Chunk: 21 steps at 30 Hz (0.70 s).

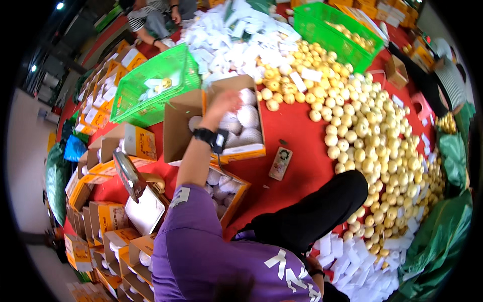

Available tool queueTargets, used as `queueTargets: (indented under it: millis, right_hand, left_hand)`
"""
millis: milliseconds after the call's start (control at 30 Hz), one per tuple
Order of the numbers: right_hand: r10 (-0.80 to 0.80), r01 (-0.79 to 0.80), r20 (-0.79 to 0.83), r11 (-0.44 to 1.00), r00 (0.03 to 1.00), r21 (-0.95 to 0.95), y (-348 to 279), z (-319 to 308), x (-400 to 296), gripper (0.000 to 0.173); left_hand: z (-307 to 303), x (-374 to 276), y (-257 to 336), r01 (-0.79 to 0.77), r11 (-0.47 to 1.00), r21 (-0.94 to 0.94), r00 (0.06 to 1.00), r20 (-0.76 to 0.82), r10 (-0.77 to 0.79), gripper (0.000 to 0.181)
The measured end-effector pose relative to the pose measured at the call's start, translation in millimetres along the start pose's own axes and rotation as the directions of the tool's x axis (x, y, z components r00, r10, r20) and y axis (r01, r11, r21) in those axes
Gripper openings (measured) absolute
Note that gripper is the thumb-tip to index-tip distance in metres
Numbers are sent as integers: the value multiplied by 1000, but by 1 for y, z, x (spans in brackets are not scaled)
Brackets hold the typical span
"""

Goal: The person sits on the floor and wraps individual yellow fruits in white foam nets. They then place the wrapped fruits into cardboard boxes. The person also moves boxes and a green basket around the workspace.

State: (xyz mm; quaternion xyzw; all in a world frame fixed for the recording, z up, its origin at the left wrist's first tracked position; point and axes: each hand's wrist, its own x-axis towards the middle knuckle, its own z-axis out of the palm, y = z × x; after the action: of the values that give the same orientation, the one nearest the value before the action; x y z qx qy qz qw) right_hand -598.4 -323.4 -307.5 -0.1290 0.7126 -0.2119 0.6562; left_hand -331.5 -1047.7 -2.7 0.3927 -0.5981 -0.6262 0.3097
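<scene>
My left hand (225, 107), blurred and wearing a black wrist strap with a small device, reaches into an open cardboard box (241, 151). White foam-netted fruits (248, 116) fill much of that box, and my fingers are over them; whether they grip one is unclear. A second box (236, 202) of netted fruits is partly hidden under my forearm. My right hand (313, 263) is low at my side, mostly hidden by my purple shirt, close to a heap of white foam net sleeves (347, 260). What it holds cannot be seen.
Loose pale-yellow fruits (362, 151) spread across the red floor at right. Green crates (151, 102) stand behind, by a large foam-sleeve pile (241, 34). A phone (280, 163) lies on the floor. Left are a scale (145, 209) and packed boxes (113, 219). Other people (151, 22) sit beyond.
</scene>
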Motion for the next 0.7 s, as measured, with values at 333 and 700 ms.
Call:
queueTargets:
  millis: [333, 700]
  right_hand:
    - [24, -14, -383, 999, 924, 30, -35, 37, 16, 90]
    - [66, -278, -763, 948, 643, -153, -114, -97, -71, 21]
  left_hand:
    - [219, -83, -97, -401, 385, 831, 884, 462, -76, 35]
    - [361, -100, -43, -82, 909, 409, 857, 495, -145, 22]
